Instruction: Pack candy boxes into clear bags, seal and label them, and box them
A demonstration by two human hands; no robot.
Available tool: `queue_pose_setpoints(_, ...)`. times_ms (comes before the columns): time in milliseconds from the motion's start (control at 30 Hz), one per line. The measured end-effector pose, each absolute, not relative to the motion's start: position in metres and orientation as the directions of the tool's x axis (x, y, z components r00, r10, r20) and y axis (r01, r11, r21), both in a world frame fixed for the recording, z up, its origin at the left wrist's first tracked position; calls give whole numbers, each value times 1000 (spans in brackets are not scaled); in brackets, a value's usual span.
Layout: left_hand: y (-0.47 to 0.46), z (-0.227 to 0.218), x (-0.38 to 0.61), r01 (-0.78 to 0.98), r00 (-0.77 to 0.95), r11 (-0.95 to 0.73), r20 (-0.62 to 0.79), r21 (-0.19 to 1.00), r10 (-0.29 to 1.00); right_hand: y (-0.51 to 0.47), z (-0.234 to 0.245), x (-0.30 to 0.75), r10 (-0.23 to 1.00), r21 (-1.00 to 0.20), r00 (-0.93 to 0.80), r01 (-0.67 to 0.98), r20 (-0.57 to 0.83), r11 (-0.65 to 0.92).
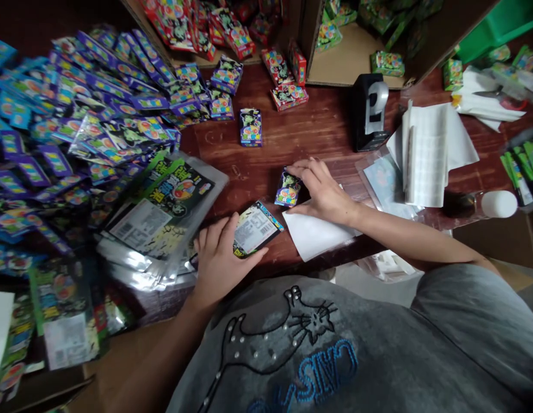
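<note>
My left hand (218, 249) lies on the left end of a small flat packet (258, 228), its thumb along the near edge and its fingers on the far side. The packet's upper face is pale yellow with a white printed label and a black and blue edge. At the table's middle, my right hand (320, 190) has its curved fingertips on the right side of a small purple-and-black candy-style box (287, 188), which lies face up. A white sheet of paper (320, 235) lies partly under that wrist. The right thumb is mostly hidden.
Purple boxes (107, 86) are heaped at left, beside stacked clear-plastic pouches (158, 195). One purple box (251, 127) lies apart. Red boxes (290, 96) lie before the cartons (352, 60). A tape dispenser (365, 115), folded white paper (426, 155) and a white-capped bottle (498, 204) stand right.
</note>
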State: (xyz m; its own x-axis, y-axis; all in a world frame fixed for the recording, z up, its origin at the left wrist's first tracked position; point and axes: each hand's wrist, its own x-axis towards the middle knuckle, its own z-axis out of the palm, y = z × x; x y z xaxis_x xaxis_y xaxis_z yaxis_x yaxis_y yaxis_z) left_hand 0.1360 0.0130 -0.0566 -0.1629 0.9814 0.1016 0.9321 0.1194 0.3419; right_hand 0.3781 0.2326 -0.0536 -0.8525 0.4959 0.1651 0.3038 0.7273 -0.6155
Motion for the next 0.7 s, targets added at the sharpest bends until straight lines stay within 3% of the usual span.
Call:
queue_pose_setpoints(67, 13, -55, 137, 937, -123, 80, 105, 340, 987, 229, -50, 377, 503, -609, -847, 310, 172, 730)
queue_pose_setpoints(133, 12, -53, 137, 940, -103, 60, 113, 335, 988, 227, -45, 377, 430, -609, -894, 272, 127, 745)
queue_pose_setpoints(267, 11, -52, 130, 946, -84, 42, 119, 322, 989, 223, -33, 381, 198, -637, -980, 162, -14, 753)
queue_pose_setpoints(400, 14, -51, 119, 938, 75, -96, 73, 334, 994, 226, -30, 384, -37, -703, -995, 41, -96, 710)
queue_pose_setpoints(533, 15, -52, 123, 904, 148, -143, 19, 404, 989, 232, -34, 376, 22, -715, -996, 76, -85, 695)
queue_pose_setpoints(700, 15, -56, 141, 919, -119, 101, 25, 381, 993, 223, -35, 360, 119, -638, -991, 127, -56, 759)
